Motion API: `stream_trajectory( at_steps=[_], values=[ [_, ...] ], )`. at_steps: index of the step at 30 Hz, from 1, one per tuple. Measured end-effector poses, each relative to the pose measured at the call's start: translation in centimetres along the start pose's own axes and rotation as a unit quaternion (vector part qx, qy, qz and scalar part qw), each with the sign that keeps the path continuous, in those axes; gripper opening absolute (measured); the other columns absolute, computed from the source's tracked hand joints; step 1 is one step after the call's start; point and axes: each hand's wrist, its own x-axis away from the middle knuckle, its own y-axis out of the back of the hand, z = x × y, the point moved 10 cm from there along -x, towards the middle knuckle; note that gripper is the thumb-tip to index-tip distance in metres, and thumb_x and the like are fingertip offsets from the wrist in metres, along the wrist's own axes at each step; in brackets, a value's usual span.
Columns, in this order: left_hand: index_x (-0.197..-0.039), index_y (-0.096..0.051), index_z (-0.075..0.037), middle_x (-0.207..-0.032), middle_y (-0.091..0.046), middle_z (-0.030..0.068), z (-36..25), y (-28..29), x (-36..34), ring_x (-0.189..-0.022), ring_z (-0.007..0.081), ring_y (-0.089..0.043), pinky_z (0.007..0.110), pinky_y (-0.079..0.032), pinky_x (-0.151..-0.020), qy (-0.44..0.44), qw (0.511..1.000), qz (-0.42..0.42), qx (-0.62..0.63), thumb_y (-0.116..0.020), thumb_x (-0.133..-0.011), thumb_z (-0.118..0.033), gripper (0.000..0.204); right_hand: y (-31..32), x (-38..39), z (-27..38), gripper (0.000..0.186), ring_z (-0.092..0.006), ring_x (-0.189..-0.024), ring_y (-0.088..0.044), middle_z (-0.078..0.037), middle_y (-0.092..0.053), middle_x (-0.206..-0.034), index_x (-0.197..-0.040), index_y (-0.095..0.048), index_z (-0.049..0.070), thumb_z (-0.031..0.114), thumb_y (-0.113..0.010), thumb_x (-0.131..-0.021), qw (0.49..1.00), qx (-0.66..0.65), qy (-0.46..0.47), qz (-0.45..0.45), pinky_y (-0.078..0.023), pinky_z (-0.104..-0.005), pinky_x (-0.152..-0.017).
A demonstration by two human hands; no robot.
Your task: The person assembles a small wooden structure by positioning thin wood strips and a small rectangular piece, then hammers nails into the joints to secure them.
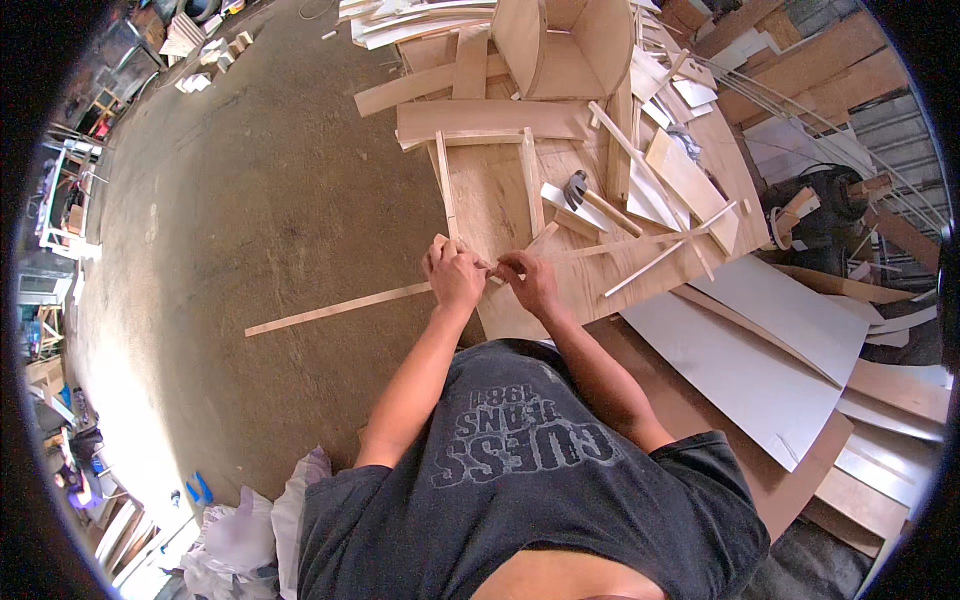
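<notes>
A long thin wooden strip (340,310) crosses in front of me, its left part sticking out past the table edge over the floor. My left hand (457,274) is closed round it at that edge. Close beside it, my right hand (530,284) is bent in a pinch, its fingertips almost meeting the left ones. Whatever sits between those fingertips is too small to make out. Just beyond my hands lies a frame of narrow wooden bars (532,185) on the plywood table (495,205). A hammer (577,190) with a dark head and wooden handle rests to its right.
At the table's far end stands a curved plywood piece (585,68), with boards and offcuts round it. Thin sticks (640,265) and a pale board (690,185) lie at the right. Large white panels (745,350) lean below the table's right side. White sacks (235,540) sit at lower left.
</notes>
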Motion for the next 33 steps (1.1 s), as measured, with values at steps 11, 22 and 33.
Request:
stream_trajectory(
  at_steps=[11,22,33],
  values=[
    [-0.088,-0.08,-0.017,-0.102,-0.074,-0.0015,-2.1,-0.7,1.4,-0.112,0.023,-0.061,0.047,-0.036,-0.103,-0.144,0.981,-0.016,0.131,-0.081,-0.08,-0.018,0.009,0.0,0.6,-2.1,0.008,-0.0188,-0.086,-0.079,-0.011,-0.081,-0.097,-0.101,-0.076,0.002,0.0,-0.077,-0.093,1.0,0.001,-0.006,-0.015,-0.063,-0.0311,-0.078],
    [-0.089,-0.08,-0.018,-0.094,-0.07,-0.0023,-2.5,0.0,1.7,-0.106,0.0205,-0.063,0.047,-0.033,-0.104,-0.132,0.985,-0.049,0.103,-0.083,-0.08,-0.017,0.009,0.3,0.6,-0.8,0.01,-0.0202,-0.087,-0.079,-0.011,-0.081,-0.099,-0.102,-0.079,0.001,0.001,-0.078,-0.092,0.999,-0.012,0.034,-0.036,-0.063,-0.0318,-0.077],
    [-0.085,-0.081,-0.018,-0.091,-0.071,-0.0022,-2.2,-0.4,1.3,-0.103,0.02,-0.064,0.045,-0.033,-0.106,-0.128,0.985,-0.044,0.108,-0.083,-0.078,-0.019,0.007,0.6,0.5,-0.9,0.014,-0.0213,-0.087,-0.079,-0.013,-0.079,-0.102,-0.106,-0.08,0.0,0.002,-0.078,-0.092,0.999,0.004,0.032,-0.024,-0.063,-0.0325,-0.078]
  ],
)
